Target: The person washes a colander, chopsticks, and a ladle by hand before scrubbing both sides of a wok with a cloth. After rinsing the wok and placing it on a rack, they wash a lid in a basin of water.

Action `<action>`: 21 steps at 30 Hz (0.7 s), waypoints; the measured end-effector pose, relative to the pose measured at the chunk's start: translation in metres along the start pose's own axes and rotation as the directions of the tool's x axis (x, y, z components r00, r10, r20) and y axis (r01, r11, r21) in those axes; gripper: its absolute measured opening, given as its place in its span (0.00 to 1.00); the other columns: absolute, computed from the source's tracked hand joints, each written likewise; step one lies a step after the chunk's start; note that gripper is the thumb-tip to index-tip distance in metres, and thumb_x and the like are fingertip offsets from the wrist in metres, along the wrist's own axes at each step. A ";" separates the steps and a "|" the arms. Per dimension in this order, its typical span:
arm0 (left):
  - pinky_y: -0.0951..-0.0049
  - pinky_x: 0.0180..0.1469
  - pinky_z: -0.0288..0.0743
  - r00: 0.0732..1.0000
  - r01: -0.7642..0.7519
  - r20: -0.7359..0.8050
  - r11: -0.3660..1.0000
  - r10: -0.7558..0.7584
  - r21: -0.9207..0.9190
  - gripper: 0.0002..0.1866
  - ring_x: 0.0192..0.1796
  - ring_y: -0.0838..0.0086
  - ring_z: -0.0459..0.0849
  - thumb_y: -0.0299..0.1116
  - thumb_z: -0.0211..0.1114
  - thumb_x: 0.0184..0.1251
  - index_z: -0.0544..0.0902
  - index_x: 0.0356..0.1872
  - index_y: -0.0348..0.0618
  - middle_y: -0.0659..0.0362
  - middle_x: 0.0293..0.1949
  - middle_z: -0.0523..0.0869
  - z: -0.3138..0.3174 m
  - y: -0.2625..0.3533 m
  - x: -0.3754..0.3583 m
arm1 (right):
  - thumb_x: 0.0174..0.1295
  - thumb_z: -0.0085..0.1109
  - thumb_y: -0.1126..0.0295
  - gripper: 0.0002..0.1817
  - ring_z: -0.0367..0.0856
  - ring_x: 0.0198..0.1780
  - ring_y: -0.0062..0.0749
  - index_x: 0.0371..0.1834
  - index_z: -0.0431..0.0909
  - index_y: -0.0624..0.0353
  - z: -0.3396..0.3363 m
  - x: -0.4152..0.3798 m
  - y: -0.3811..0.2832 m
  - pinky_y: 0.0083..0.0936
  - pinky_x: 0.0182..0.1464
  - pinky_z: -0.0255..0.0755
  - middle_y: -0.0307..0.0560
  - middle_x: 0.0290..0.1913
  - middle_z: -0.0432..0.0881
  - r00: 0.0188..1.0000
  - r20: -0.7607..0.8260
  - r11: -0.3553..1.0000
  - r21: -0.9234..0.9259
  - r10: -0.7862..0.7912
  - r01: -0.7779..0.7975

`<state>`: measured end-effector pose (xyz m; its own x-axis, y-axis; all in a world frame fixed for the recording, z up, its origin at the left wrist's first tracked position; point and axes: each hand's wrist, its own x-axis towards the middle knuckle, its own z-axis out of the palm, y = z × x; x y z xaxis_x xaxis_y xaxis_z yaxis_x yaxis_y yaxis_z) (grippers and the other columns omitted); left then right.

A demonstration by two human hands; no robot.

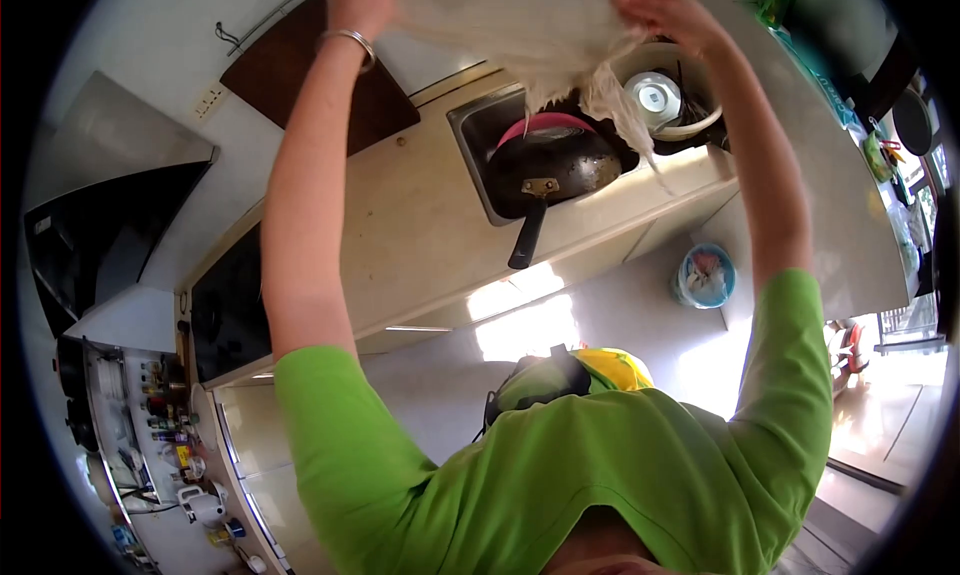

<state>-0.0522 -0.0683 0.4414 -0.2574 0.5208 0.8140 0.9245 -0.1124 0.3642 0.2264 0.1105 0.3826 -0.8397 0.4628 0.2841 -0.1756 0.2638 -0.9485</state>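
Observation:
A thin, pale cloth [500,20] with ragged, frayed edges is stretched between my raised hands, over the sink. My left hand [362,3], with a bracelet at the wrist, is closed at the cloth's left end; the top frame edge cuts off part of it. At the other end, my right hand [662,11] pinches the cloth, its fingers bent. Loose strands hang from the cloth toward the sink [478,145]. In the sink rests a dark frying pan [560,165], its black handle over the front rim, with a pink basin [545,125] behind it.
A cream basin [690,128] holding a white bowl [656,97] stands right of the pan. A brown board [300,80] leans on the wall at left, near the black stove [228,300]. A blue bin [706,275] is on the floor.

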 end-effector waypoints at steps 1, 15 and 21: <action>0.79 0.23 0.62 0.999 0.004 -0.034 1.000 -0.004 -0.003 0.07 0.20 0.81 0.66 0.31 0.53 0.60 0.70 0.26 0.39 0.63 0.16 0.68 -0.008 0.019 0.011 | 0.53 0.57 0.68 0.07 0.74 0.29 0.20 0.30 0.77 0.60 -0.001 0.001 -0.020 0.16 0.32 0.68 0.36 0.23 0.75 0.988 -0.151 0.961 -0.274 0.006 -0.047; 0.63 0.28 0.71 0.994 -0.106 0.027 0.993 0.105 0.044 0.06 0.26 0.58 0.78 0.37 0.54 0.58 0.74 0.33 0.49 0.53 0.22 0.79 0.097 -0.033 -0.039 | 0.55 0.53 0.67 0.10 0.74 0.34 0.18 0.35 0.77 0.61 -0.054 0.003 0.029 0.20 0.38 0.68 0.40 0.32 0.79 0.945 -0.295 0.988 0.020 -0.141 0.154; 0.66 0.27 0.70 0.990 -0.136 -0.025 0.990 0.137 0.035 0.06 0.27 0.57 0.78 0.36 0.52 0.60 0.72 0.35 0.47 0.52 0.24 0.79 0.100 -0.016 -0.045 | 0.54 0.54 0.72 0.08 0.74 0.32 0.25 0.35 0.76 0.63 -0.120 0.032 0.089 0.18 0.38 0.68 0.41 0.30 0.78 0.950 -0.196 0.801 -0.594 -0.242 0.081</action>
<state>-0.0274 -0.0059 0.3535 -0.1348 0.4794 0.8672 0.9603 -0.1524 0.2336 0.2458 0.2506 0.3246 -0.6544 0.5420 0.5273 0.0961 0.7513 -0.6529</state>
